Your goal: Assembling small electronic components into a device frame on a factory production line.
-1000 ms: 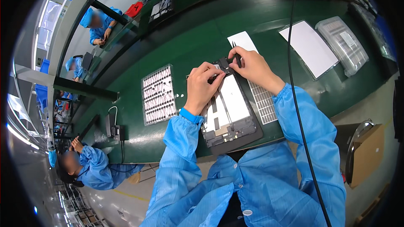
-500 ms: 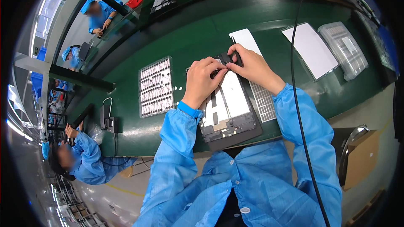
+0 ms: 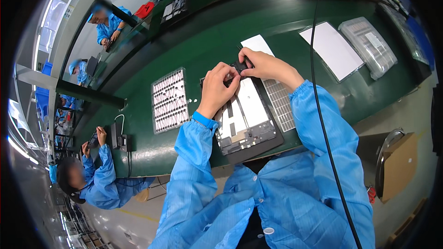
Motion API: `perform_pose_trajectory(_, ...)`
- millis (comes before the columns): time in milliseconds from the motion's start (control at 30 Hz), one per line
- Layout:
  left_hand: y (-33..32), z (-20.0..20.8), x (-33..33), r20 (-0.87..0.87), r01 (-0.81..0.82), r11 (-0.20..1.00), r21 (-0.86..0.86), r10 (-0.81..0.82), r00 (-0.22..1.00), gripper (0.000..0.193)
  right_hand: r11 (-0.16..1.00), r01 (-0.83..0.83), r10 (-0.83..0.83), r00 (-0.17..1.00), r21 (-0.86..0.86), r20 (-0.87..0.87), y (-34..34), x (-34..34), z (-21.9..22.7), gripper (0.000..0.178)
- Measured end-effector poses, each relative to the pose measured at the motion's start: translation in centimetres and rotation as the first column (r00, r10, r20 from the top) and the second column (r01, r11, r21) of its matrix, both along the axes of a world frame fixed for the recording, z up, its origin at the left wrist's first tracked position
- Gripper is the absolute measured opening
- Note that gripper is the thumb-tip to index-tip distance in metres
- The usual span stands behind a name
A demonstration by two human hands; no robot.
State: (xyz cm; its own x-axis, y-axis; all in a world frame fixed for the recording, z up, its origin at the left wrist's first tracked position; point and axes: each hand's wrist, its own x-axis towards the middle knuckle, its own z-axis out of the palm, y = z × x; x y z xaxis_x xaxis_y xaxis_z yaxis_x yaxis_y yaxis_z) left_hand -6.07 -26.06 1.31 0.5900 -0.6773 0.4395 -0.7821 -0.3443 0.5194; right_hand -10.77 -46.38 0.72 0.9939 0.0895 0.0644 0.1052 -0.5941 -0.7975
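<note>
An opened tablet [image 3: 253, 103] lies in front of me, its white panel and dark inner parts bared, with a dark board or pad [image 3: 258, 153] under it. My left hand [image 3: 216, 88] bends over the tablet's far end, thumb and fingertips pinched together; whatever lies between them is too small to make out. Beside it, my right hand [image 3: 266, 68] curls its fingers over the same end, close to the left fingertips. A dark, thin-pointed tool that looks like tweezers [image 3: 240, 47] juts from the right hand, mostly hidden by the fingers.
Left of the tablet lies a clear tray [image 3: 170, 101] of small black parts with thin wires. A white sheet with a grid [image 3: 282, 110] sits at its right; farther right are a white sheet [image 3: 331, 50] and a clear plastic case [image 3: 369, 48]. A black cable [image 3: 318, 87] hangs across the view. Co-workers sit nearby.
Both hands stay at the tablet's far end; the right wrist has turned slightly, and the tool's tip shows less. The view has shifted a little. At left, a co-worker now raises a dark device.
</note>
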Motion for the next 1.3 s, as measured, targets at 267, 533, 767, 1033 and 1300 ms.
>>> perform_pose_trajectory(267,-0.9,-1.2,0.5,0.025,-0.043,0.995,0.093,0.041,0.999,0.013,0.970,0.222,-0.185,0.938,-0.099,0.292,1.0,-3.2,-0.7,0.033)
perform_pose_trajectory(533,3.9,0.2,-0.8,0.180,-0.090,0.982,-0.165,0.120,0.976,0.011,0.917,0.311,-0.174,0.876,-0.250,0.450,4.8,-10.1,0.6,0.031)
perform_pose_trajectory(767,5.7,-2.7,-0.9,-0.167,-0.221,0.769,-0.600,0.149,0.975,0.009,0.704,0.252,-0.305,0.952,0.664,-0.037,6.1,-8.7,0.2,0.035)
perform_pose_trajectory(1033,7.1,-1.7,-2.6,-0.152,-0.213,0.654,-0.725,0.150,0.977,0.013,0.552,0.293,-0.517,0.855,0.781,0.045,-0.1,13.3,2.4,0.045)
perform_pose_trajectory(1300,7.0,-2.2,-3.9,-0.282,-0.035,0.744,-0.667,-0.209,0.936,0.009,0.476,0.401,-0.612,0.790,0.783,-0.033,16.2,31.7,-0.9,0.048)
